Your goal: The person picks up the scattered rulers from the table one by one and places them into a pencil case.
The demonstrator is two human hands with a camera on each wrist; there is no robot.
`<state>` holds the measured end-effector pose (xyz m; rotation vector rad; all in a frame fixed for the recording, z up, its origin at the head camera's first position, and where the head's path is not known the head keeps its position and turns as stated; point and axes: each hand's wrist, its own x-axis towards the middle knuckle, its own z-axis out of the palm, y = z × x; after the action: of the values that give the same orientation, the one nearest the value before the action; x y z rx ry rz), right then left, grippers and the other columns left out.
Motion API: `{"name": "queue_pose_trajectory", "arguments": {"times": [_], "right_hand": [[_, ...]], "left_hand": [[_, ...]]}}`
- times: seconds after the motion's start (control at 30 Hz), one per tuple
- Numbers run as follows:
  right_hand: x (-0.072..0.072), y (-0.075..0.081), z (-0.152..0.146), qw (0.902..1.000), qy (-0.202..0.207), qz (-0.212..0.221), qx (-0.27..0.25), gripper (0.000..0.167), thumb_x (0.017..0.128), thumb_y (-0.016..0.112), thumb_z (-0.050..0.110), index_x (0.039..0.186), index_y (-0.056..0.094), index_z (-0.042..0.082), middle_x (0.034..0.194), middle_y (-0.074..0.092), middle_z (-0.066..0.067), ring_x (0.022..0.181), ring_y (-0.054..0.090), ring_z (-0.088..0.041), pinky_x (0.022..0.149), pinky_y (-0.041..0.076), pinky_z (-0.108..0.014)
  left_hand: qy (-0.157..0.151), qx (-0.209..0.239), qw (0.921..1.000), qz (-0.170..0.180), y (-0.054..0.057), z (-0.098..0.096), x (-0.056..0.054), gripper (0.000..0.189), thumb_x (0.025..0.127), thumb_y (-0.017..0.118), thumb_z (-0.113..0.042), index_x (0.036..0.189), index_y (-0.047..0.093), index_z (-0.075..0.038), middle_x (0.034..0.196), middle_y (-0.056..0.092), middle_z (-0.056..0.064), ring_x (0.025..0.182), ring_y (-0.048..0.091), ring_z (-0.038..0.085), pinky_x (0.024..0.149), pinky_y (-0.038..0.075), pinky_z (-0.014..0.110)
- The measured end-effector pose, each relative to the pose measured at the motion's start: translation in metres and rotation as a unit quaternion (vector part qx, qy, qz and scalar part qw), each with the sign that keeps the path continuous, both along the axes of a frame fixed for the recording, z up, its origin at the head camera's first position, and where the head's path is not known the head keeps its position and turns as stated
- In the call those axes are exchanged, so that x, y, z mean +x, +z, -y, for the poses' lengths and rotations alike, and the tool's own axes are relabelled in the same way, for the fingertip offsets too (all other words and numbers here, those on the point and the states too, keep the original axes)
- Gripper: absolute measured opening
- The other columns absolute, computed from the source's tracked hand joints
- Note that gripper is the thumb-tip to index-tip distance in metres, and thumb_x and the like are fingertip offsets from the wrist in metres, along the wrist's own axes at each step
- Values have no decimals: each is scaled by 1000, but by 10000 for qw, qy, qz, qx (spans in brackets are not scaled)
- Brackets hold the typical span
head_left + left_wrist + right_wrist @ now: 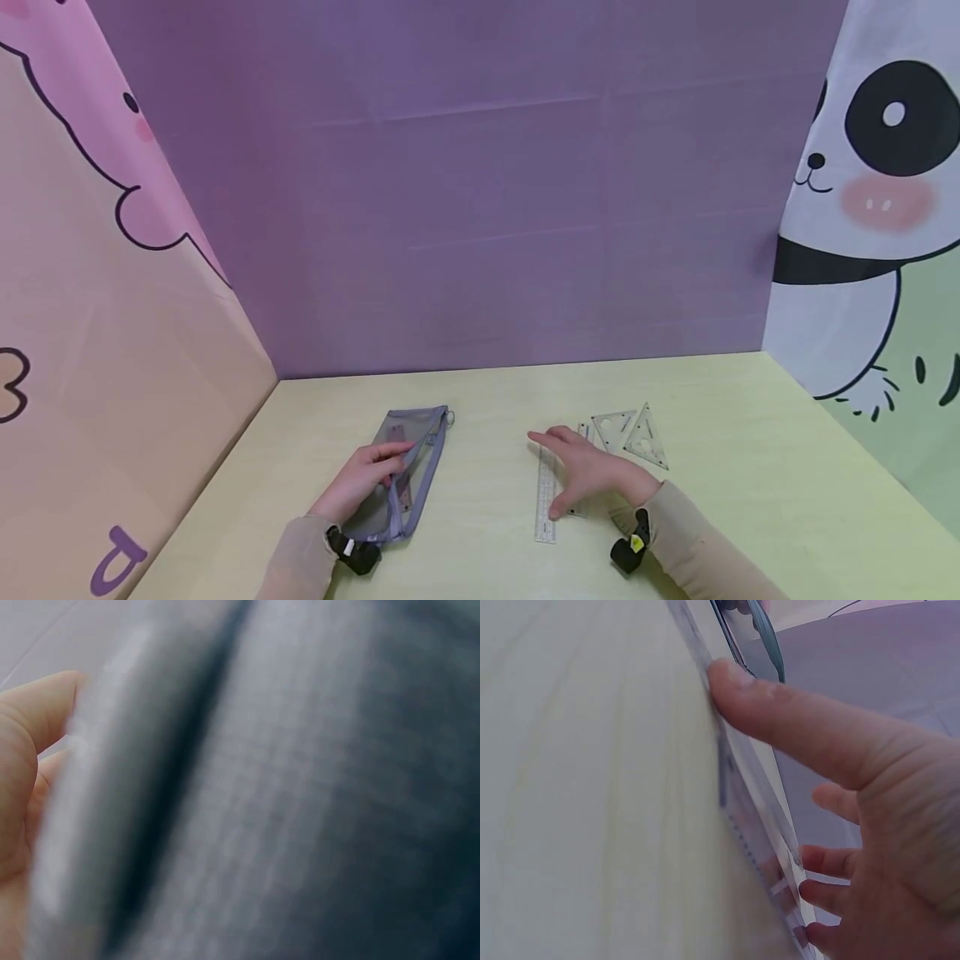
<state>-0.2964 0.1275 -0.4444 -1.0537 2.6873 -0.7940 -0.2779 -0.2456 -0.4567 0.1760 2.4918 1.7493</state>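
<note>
On the left of the table lies a see-through grey zipper pouch [378, 512] with blue-purple trim, a narrow reddish strip showing through it. My left hand [367, 479] pinches its open edge; in the left wrist view the blurred pouch [285, 787] covers most of the left hand's fingers [45, 705]. My right hand [592, 471] is spread over a clear straight ruler [545, 500]. In the right wrist view the right thumb [780, 712] touches the edge of the ruler [754, 802], the other fingers apart from the thumb. A clear protractor [621, 518] is partly hidden beneath the right wrist.
Two clear set squares lie beyond the right hand, one set square [611, 427] beside the other set square [647, 442]. Another ruler-like strip [585, 431] shows partly behind the hand. Printed cloth walls, including a purple back wall [480, 208], border the table [480, 533].
</note>
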Motion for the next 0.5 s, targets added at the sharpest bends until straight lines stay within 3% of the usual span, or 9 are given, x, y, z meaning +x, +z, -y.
{"name": "queue_pose_trajectory", "arguments": {"times": [0.3, 0.5], "right_hand": [[-2, -1, 6, 9979, -431, 6, -475, 105, 61, 89, 16, 149, 34, 5, 131, 41, -19, 114, 46, -30, 96, 40, -50], [-5, -2, 8, 9968, -407, -164, -663, 99, 65, 87, 10, 149, 35, 5, 130, 39, -18, 108, 49, -26, 89, 45, -45]], "left_hand": [[-59, -58, 10000, -36, -2, 0, 0, 40, 91, 57, -7, 129, 59, 5, 121, 61, 16, 72, 52, 17, 69, 44, 30], [-38, -100, 9999, -5, 0, -1, -1, 39, 92, 54, -4, 129, 58, 7, 123, 60, 19, 72, 52, 18, 72, 44, 32]]}}
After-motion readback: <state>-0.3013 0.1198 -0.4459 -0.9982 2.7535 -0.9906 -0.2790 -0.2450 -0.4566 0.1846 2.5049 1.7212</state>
